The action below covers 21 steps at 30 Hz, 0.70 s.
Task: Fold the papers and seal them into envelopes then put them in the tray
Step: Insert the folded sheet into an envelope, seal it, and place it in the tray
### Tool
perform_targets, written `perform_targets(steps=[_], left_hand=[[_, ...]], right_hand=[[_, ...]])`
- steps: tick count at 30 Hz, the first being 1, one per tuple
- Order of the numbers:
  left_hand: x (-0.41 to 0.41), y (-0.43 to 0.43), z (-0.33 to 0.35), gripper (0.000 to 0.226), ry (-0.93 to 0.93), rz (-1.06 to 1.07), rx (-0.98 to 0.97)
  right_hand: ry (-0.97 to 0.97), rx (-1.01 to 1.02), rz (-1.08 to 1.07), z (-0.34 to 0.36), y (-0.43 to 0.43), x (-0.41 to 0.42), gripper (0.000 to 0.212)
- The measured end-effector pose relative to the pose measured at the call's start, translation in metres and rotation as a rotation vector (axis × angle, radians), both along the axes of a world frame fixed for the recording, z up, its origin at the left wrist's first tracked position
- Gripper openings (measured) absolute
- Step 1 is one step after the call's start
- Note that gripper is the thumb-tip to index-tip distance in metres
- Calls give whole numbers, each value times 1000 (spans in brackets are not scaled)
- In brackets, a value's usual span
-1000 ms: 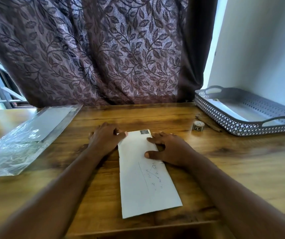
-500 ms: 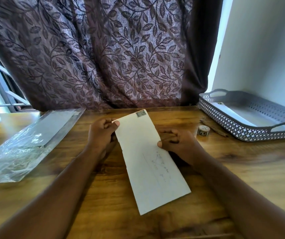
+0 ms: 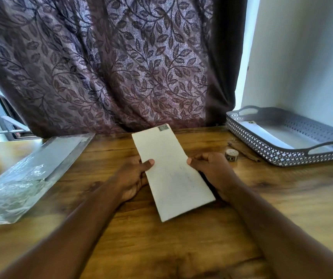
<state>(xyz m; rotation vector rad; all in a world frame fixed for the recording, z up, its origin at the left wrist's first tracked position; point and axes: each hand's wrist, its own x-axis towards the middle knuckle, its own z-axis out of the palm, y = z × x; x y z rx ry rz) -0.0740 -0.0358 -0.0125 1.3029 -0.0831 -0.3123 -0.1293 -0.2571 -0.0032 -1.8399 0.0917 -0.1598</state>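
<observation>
White envelope [image 3: 171, 172] was held by both hands over the middle of the wooden table [image 3: 161, 248]. Its long axis ran near-to-far & was skewed: near end toward the right, far end leaning left & tipped up toward the leaf-pattern curtain [image 3: 111, 67]. A stamp [image 3: 163, 128] sat in its far right corner. There was faint writing on the face, too blurred to read.

L hand [image 3: 133, 176] pinched the left long edge, thumb on the top face, fingers curled under. R hand [image 3: 212, 170] gripped the right long edge, thumb tip at the edge, other fingers curled beneath & mostly hidden. Couldn't tell if the near end touched the table.

Grey perforated tray [image 3: 270, 150] w/ two handles stood at far right by the white wall [image 3: 302, 57]. A second envelope [image 3: 262, 133] lay flat inside it.

Btwn tray & R hand a small roll [image 3: 231, 155] stood on the table (tape or stamps, can't tell). A thin brown stick [image 3: 244, 152], poss. a pencil, lay just beyond it near the tray's wall.

On the left a clear plastic pack [image 3: 30, 170] lay flat, crumpled at its near end, w/ pale sheets inside.
</observation>
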Motion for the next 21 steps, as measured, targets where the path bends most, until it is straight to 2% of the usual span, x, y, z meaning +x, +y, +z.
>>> perform_targets(steps=[5, 7, 12, 16, 19, 21], left_hand=[[9, -3, -1, 21, -21, 160, -77], [7, -10, 0, 20, -34, 146, -62], [-6, -31, 3, 26, -57, 78, -46], [-17, -61, 3, 40, -72, -10, -51], [-21, -96, 7, 53, -66, -70, -43], [-26, -124, 11, 55, -68, -112, -53]], right_hand=[[164, 114, 197, 5, -11, -22, 22], [184, 169, 133, 3, -19, -26, 22], [124, 162, -155, -4, -37, -29, 16], [85, 258, -207, 6, -50, -40, 27], [29, 361, -222, 20, -72, -50, 18], [-43, 359, -281, 31, -97, -57, 19]])
